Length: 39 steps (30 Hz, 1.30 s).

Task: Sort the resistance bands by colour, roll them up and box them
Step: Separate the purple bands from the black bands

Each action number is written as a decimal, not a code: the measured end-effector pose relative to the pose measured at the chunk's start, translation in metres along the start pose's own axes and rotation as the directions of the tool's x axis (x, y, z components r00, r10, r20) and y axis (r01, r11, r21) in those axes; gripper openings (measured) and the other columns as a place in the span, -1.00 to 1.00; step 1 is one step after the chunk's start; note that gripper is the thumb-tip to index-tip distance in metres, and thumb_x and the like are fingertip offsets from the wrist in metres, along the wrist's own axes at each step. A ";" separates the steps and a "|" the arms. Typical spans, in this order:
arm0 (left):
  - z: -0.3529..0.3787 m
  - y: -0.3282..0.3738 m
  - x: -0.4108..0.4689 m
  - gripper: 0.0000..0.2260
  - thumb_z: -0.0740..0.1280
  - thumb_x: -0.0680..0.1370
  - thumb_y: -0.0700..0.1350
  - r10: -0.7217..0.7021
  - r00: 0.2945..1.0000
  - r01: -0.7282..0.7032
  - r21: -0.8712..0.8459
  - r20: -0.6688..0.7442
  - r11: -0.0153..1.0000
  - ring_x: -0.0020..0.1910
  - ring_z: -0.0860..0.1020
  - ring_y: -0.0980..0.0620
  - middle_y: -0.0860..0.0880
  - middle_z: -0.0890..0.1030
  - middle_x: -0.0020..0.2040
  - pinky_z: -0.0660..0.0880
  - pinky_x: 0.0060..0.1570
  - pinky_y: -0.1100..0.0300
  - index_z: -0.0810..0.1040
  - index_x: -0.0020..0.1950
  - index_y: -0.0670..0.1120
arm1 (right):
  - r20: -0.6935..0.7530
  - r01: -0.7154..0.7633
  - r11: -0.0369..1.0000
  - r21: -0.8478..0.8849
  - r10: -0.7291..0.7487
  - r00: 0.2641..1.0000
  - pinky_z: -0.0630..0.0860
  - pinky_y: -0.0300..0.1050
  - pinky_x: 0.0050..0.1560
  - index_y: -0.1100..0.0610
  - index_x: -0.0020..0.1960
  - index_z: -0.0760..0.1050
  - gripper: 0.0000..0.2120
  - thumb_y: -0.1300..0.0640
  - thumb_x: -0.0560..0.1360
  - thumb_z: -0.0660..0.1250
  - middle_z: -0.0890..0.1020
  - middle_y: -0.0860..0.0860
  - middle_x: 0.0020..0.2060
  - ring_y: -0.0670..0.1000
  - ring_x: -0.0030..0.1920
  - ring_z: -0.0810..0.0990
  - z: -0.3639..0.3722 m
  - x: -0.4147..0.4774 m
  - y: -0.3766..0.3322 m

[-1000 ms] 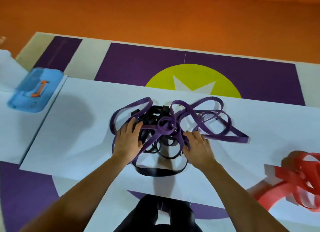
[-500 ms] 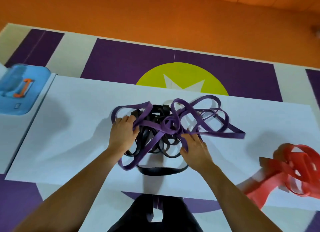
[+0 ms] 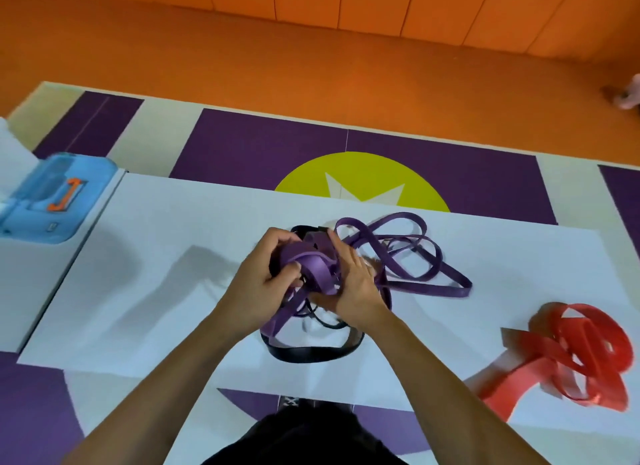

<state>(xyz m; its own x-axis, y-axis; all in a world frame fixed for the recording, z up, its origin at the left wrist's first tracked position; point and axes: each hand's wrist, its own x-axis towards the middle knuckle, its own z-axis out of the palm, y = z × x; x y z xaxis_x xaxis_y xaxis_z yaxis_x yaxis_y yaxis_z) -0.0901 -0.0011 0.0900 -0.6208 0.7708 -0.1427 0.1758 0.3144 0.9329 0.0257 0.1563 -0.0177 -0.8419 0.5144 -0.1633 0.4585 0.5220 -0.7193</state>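
Note:
A tangle of purple resistance bands (image 3: 408, 253) lies in the middle of the white table (image 3: 173, 256), mixed with black bands (image 3: 308, 353) underneath. My left hand (image 3: 259, 288) and my right hand (image 3: 356, 288) are pressed together over the pile, both gripping a bunched wad of purple band (image 3: 313, 267) lifted a little above the black loops. Loose purple loops trail off to the right. A heap of red bands (image 3: 585, 353) sits apart at the right edge of the table.
A blue plastic box with an orange handle (image 3: 52, 197) stands on a second white table at the far left. Beyond the tables lie a purple, white and yellow floor mat (image 3: 363, 173) and orange flooring. A dark-clothed leg shows below the near edge.
My hands, spread on either side of the pile before, have come together at its centre and gathered purple band into a wad. The purple loops on the left have been pulled in.

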 end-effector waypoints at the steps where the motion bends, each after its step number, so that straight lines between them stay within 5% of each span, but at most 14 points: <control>1: 0.000 0.007 0.000 -0.76 0.29 0.61 -0.34 0.000 1.000 -0.001 -0.042 -0.020 0.999 -0.12 0.68 -0.02 -0.02 0.63 0.00 0.63 -0.02 0.10 0.46 0.13 -0.01 | -0.031 -0.032 0.988 0.150 0.038 0.999 0.33 0.25 0.45 -0.34 0.60 -0.14 0.18 -0.29 0.23 0.57 0.31 -0.09 0.52 0.08 0.51 0.31 -0.006 0.000 -0.004; 3: 0.001 0.020 0.002 -0.76 0.31 0.58 -0.40 -0.004 0.999 -0.001 -0.121 -0.042 0.993 -0.14 0.70 -0.01 -0.06 0.63 0.00 0.64 -0.05 0.15 0.49 0.11 -0.08 | -0.052 -0.036 0.955 0.295 0.053 0.997 0.39 0.25 0.42 -0.46 0.55 -0.13 0.21 -0.23 0.18 0.62 0.32 -0.11 0.50 0.08 0.50 0.32 -0.023 -0.002 -0.017; 5: 0.006 0.032 0.004 -0.78 0.32 0.56 -0.43 0.012 0.997 -0.023 -0.152 -0.071 0.988 -0.13 0.67 0.11 -0.06 0.63 -0.02 0.59 -0.10 0.28 0.52 0.10 -0.15 | 0.044 -0.007 0.940 0.340 -0.009 0.999 0.48 0.15 0.35 -0.44 0.52 0.08 0.08 -0.10 0.22 0.67 0.42 -0.16 0.43 0.00 0.42 0.46 -0.042 -0.006 -0.030; 8: 0.017 0.049 0.008 -0.82 0.31 0.54 -0.43 0.024 0.988 -0.058 -0.222 -0.155 0.973 -0.11 0.61 0.19 -0.04 0.64 -0.03 0.51 -0.12 0.40 0.53 0.09 -0.23 | 0.299 -0.083 0.886 0.456 -0.065 0.952 0.58 -0.07 0.12 -0.15 0.28 0.54 -0.41 0.19 0.34 0.64 0.71 -0.17 0.04 -0.13 0.08 0.69 -0.063 -0.013 -0.049; 12: 0.022 0.064 0.018 -0.82 0.33 0.54 -0.31 0.019 0.964 -0.111 -0.334 -0.266 0.936 -0.10 0.62 0.13 0.08 0.66 -0.09 0.50 -0.09 0.35 0.58 0.03 -0.05 | 0.428 -0.148 0.837 0.527 -0.111 0.897 0.65 -0.03 0.10 0.08 0.17 0.64 -0.62 0.21 0.39 0.61 0.73 0.11 0.02 0.06 0.08 0.70 -0.053 -0.024 -0.059; 15: 0.017 0.067 0.023 -0.83 0.34 0.47 -0.17 -0.034 0.953 -0.098 -0.413 -0.301 0.906 -0.12 0.61 0.08 0.06 0.65 -0.10 0.51 -0.11 0.23 0.57 0.04 -0.02 | 0.351 -0.145 0.867 0.477 -0.036 0.936 0.65 0.08 0.13 0.08 0.09 0.64 -0.62 0.07 0.33 0.66 0.73 0.09 -0.04 0.12 0.03 0.71 -0.028 -0.020 -0.046; 19: 0.001 0.068 0.023 -0.84 0.32 0.44 -0.22 -0.070 0.915 -0.149 -0.494 -0.398 0.857 -0.12 0.64 0.01 -0.05 0.64 -0.07 0.57 -0.07 0.14 0.58 -0.01 -0.07 | 0.291 -0.159 0.889 0.430 0.031 0.956 0.56 -0.17 -0.04 0.13 -0.01 0.62 -0.77 0.12 0.40 0.59 0.67 -0.04 -0.22 -0.06 -0.18 0.63 -0.017 -0.014 -0.019; 24: -0.028 0.064 0.023 -0.80 0.33 0.51 -0.37 -0.060 0.860 -0.185 -0.419 -0.507 0.889 -0.14 0.67 -0.03 -0.09 0.64 -0.08 0.62 -0.02 0.07 0.57 -0.02 -0.08 | 0.251 -0.282 0.958 0.052 0.261 0.932 0.62 -0.04 0.05 -0.07 -0.14 0.61 -0.92 0.09 0.49 0.40 0.72 -0.07 -0.19 -0.01 -0.10 0.68 -0.009 -0.019 0.048; 28: -0.039 0.049 0.022 -0.82 0.32 0.56 -0.40 -0.036 0.875 -0.073 -0.204 -0.483 0.976 -0.29 0.67 0.08 -0.05 0.63 -0.13 0.65 0.08 -0.03 0.57 0.07 -0.17 | 0.110 -0.341 0.896 0.285 0.323 0.940 0.64 -0.08 -0.17 0.02 -0.12 0.63 -0.80 0.25 0.54 0.30 0.69 0.04 -0.29 0.00 -0.30 0.64 -0.024 -0.025 0.060; 30: -0.041 0.036 0.022 -0.83 0.33 0.57 -0.38 -0.098 0.854 -0.011 -0.206 -0.511 0.978 -0.39 0.62 0.13 -0.02 0.61 -0.18 0.64 0.11 -0.10 0.56 0.07 -0.15 | -0.016 -0.331 0.856 0.396 0.367 0.930 0.49 -0.21 -0.40 0.07 -0.07 0.61 -0.84 0.22 0.61 0.28 0.59 0.03 -0.39 -0.04 -0.45 0.52 -0.046 -0.018 0.049; 32: -0.042 0.024 0.023 -0.83 0.36 0.57 -0.35 -0.140 0.836 0.033 -0.205 -0.531 0.978 -0.39 0.62 0.16 -0.01 0.61 -0.18 0.64 0.12 -0.12 0.55 0.09 -0.12 | -0.103 -0.281 0.855 0.436 0.358 0.928 0.40 -0.14 -0.40 0.05 -0.10 0.60 -0.85 0.13 0.60 0.29 0.50 -0.05 -0.49 -0.03 -0.50 0.42 -0.072 -0.007 0.032; 36: -0.038 0.012 0.024 -0.82 0.40 0.55 -0.33 -0.161 0.859 0.081 -0.181 -0.486 0.980 -0.39 0.61 0.17 -0.05 0.62 -0.16 0.64 0.02 -0.03 0.52 0.07 -0.10 | -0.089 -0.126 0.853 0.507 0.197 0.976 0.35 -0.09 -0.39 0.11 -0.03 0.59 -0.84 0.13 0.64 0.24 0.43 0.00 -0.55 0.04 -0.53 0.37 -0.124 0.006 -0.029; 39: -0.031 0.010 0.022 -0.79 0.43 0.53 -0.32 -0.164 0.891 0.089 -0.192 -0.423 0.977 -0.28 0.65 0.00 -0.11 0.65 -0.11 0.66 0.01 -0.03 0.52 0.04 -0.05 | -0.049 0.018 0.826 0.563 0.011 0.999 0.34 -0.09 -0.42 0.21 0.00 0.60 -0.71 0.19 0.70 0.12 0.40 0.13 -0.49 0.10 -0.51 0.35 -0.160 0.003 -0.092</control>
<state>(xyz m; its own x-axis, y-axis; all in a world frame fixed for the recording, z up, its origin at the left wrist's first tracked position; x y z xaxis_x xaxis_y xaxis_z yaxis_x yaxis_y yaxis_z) -0.1261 0.0018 0.1067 -0.9052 0.4010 -0.1407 -0.0300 0.2700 0.9624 0.0263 0.2188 0.1555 -0.8216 0.5530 -0.1384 0.2035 0.0578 -0.9774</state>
